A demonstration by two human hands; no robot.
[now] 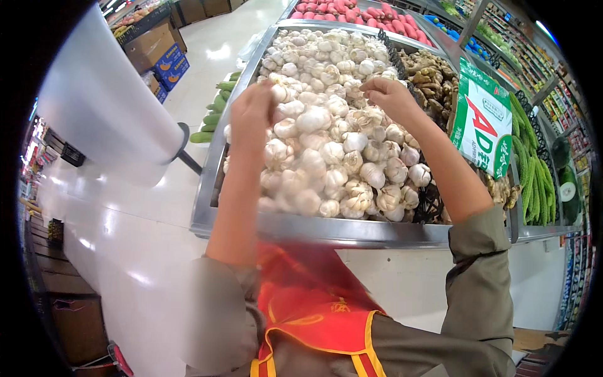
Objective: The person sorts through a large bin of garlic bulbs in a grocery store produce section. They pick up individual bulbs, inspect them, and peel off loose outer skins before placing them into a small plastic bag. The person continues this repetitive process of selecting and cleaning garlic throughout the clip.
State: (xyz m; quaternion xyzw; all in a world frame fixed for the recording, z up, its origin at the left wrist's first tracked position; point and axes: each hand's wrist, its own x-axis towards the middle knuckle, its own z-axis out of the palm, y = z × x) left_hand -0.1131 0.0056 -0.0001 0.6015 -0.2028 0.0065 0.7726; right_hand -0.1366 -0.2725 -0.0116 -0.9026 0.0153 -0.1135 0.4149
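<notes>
A large heap of garlic bulbs (337,141) fills the metal-edged display bin (330,231) before me. My left hand (256,101) is over the heap's left side, its fingers curled and blurred; whether it holds a bulb cannot be made out. At the upper right of the heap, my right hand (388,96) reaches in with bent fingers close to the bulbs, and its grip is unclear too. Ginger root (426,77) lies to the right of the garlic, beyond a black plastic divider (392,54).
A green and white printed carton piece (485,118) stands over the ginger. Bitter melons (534,184) lie farther right, red radishes (358,14) beyond the garlic, and cucumbers (214,118) at the left. A white column (118,94) stands left of the bin.
</notes>
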